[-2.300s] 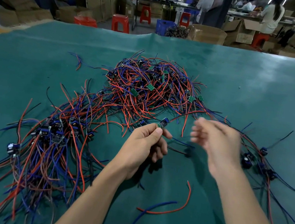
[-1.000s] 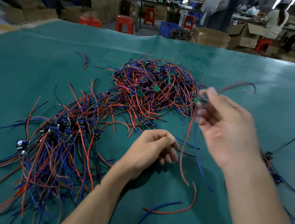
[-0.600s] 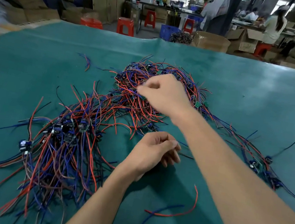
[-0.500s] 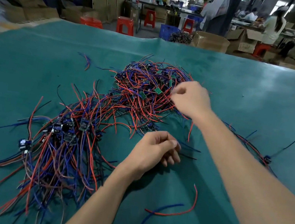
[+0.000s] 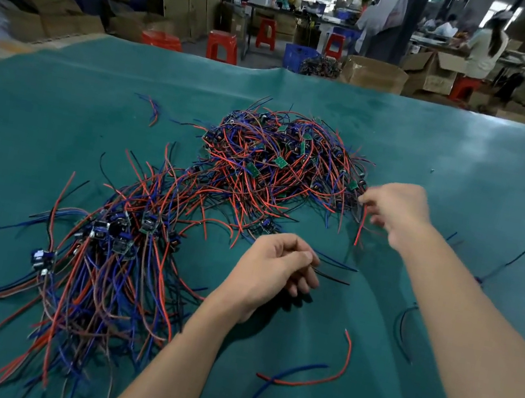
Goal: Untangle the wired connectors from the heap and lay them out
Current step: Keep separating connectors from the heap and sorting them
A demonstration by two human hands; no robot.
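Green vinyl sheeting (image 5: 56, 136) covers the workbench. Nearest, the left hand (image 5: 271, 271) rests curled, pinching thin dark wires that run rightward. Further out, the right hand (image 5: 395, 209) pinches a red wire hanging toward the person at the right edge of the tangled red-and-blue connector heap (image 5: 277, 163), which lies leftward of it.

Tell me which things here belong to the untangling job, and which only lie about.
Belong to the job:
tangled heap
laid-out bundle
right hand, pulling a red wire
left hand, pinching dark wires

Lying about:
loose red and blue wires
cardboard boxes
red stools
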